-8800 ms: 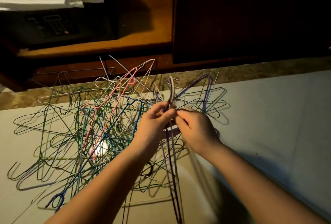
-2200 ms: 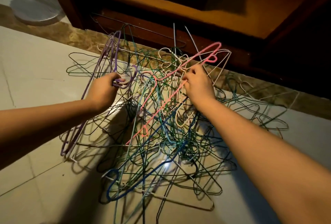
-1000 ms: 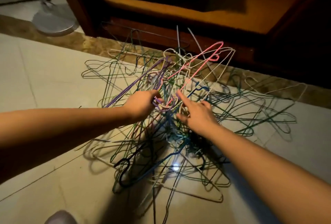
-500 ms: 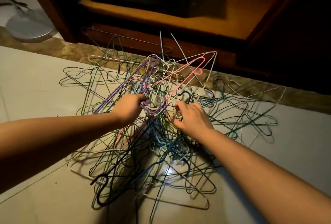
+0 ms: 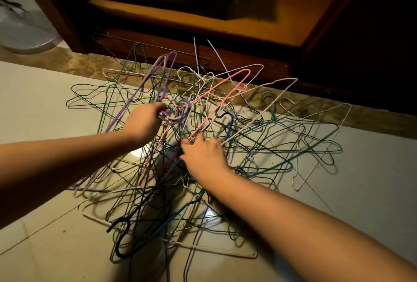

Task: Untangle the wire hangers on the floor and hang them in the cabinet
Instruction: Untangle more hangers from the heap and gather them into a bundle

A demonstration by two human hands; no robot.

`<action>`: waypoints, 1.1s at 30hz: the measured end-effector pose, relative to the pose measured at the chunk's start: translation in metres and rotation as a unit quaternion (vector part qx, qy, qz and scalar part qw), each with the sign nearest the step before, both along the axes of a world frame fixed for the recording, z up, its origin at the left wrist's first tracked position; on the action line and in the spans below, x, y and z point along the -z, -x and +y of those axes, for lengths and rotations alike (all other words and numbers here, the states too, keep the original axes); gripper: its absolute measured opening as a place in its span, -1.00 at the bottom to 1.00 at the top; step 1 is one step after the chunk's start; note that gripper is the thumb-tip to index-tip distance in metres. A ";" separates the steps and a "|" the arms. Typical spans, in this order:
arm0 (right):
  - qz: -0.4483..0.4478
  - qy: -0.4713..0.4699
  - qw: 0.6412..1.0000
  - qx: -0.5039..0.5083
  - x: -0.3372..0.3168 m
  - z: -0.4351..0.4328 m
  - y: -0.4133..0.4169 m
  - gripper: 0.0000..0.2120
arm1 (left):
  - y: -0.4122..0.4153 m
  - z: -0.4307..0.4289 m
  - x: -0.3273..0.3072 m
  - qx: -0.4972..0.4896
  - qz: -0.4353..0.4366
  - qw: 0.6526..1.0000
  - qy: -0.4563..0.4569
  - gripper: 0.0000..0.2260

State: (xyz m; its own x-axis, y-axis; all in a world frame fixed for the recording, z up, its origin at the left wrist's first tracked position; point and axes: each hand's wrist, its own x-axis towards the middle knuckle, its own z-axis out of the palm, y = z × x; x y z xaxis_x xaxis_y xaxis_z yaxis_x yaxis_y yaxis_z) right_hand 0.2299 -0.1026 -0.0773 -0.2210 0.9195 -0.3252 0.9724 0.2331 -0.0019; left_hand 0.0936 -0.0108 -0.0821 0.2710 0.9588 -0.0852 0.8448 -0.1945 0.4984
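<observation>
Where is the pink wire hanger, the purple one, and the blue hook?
pink wire hanger (image 5: 228,95): head view, on its sloping shoulder wire.
purple wire hanger (image 5: 144,83): head view, on its long side.
blue wire hook (image 5: 229,119): head view, on its curve.

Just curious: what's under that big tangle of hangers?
Pale floor tiles show through the wire hangers, with a bright light reflection. The densest middle, beneath the right hand, is hidden.

Bare floor (image 5: 40,110) left of the hanger tangle (image 5: 259,146) (cabinet (image 5: 203,26) behind)
</observation>
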 end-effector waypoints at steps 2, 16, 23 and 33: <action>0.005 0.002 1.000 0.012 0.011 -0.001 0.012 -0.66 | 0.004 0.003 -0.001 -0.006 0.001 1.000 -0.007 -0.62; 0.091 -0.090 0.973 0.191 0.020 0.061 -0.096 -0.69 | 0.005 0.008 0.009 -0.021 -0.013 1.000 0.015 -0.60; 0.046 -0.044 0.977 0.203 0.053 0.102 -0.101 -0.62 | 0.009 0.011 0.020 -0.018 -0.010 0.999 0.030 -0.76; 0.088 0.037 0.965 0.246 0.044 0.132 -0.104 -0.84 | 0.010 0.024 0.021 -0.056 -0.062 0.994 0.071 -0.64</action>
